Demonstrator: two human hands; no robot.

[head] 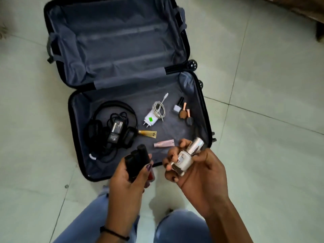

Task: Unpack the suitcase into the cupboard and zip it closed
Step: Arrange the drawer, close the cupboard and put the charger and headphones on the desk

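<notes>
A black suitcase (78, 95) lies open on the tiled floor, its far half empty. The near half holds black headphones (98, 111), a black power adapter (115, 130) with cable, a white charger (150, 118) with coiled cable, several nail polish bottles (182, 111), a gold tube (149, 134) and a pink tube (164, 143). My left hand (128, 179) grips several black tubes (138, 160) over the suitcase's near edge. My right hand (196, 165) holds white and silver-capped nail polish bottles (185, 158) beside it.
Pale floor tiles surround the suitcase. Two suitcase wheels (192, 64) stick out at the right of the hinge. A wooden furniture edge (315, 11) shows at the top right. My knees in blue jeans (178, 228) are at the bottom.
</notes>
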